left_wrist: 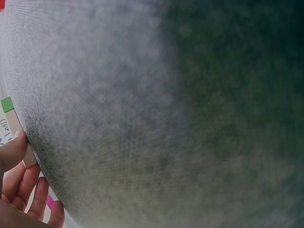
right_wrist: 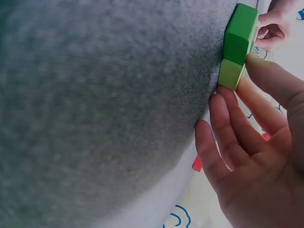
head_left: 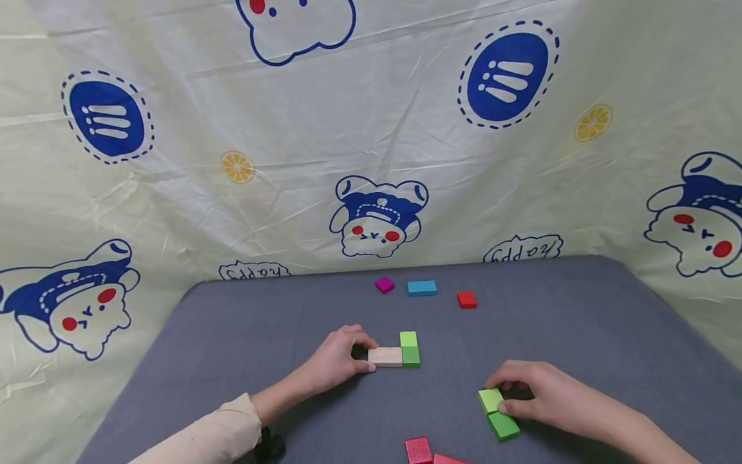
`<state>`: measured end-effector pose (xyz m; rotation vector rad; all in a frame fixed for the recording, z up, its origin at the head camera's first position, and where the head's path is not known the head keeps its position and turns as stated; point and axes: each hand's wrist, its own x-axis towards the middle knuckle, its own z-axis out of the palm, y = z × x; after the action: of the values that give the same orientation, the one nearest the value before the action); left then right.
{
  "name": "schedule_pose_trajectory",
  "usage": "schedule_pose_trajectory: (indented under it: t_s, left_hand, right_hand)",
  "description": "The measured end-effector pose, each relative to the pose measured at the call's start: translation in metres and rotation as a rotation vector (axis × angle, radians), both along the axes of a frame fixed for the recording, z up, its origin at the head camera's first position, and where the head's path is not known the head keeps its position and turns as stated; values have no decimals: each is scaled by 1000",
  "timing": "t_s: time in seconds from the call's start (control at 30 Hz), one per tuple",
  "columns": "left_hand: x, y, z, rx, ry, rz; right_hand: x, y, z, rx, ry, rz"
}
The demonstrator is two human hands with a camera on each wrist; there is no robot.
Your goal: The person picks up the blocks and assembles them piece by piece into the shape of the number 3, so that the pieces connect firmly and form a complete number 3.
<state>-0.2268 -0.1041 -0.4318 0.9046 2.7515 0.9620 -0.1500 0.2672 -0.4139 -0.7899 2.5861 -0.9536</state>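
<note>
In the head view my left hand [head_left: 343, 356] pinches the left end of a pale wooden block [head_left: 385, 357] lying on the table. A darker green block [head_left: 411, 357] touches that block's right end, and a light green block [head_left: 408, 339] sits just behind it. To the right, my right hand [head_left: 542, 394] grips a light green block [head_left: 490, 400] between thumb and fingers. Against its near side lies another green block [head_left: 503, 426]. The right wrist view shows this darker green block [right_wrist: 240, 35] lined up with the light green block [right_wrist: 231, 73] at my fingertips.
Toward the back of the grey table [head_left: 278, 316] lie a magenta block [head_left: 384, 285], a blue block [head_left: 422, 288] and a red block [head_left: 467, 299]. Near the front edge are a red block [head_left: 418, 450] and another red piece [head_left: 449, 459], partly cut off. A printed sheet [head_left: 301, 212] hangs behind.
</note>
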Motion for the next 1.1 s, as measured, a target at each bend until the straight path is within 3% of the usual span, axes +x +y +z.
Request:
schedule_pose_trajectory:
  t_s: [0.47, 0.77, 1.1]
  left_hand:
    - [0, 0, -1, 2, 7, 2]
    - [0, 1, 0, -2, 3, -1]
    - [0, 0, -2, 27, 34, -16]
  right_hand:
    - [-4, -12, 1, -14, 77, -7]
    - [-4, -17, 1, -31, 8, 7]
    - [-8, -28, 1, -25, 25, 76]
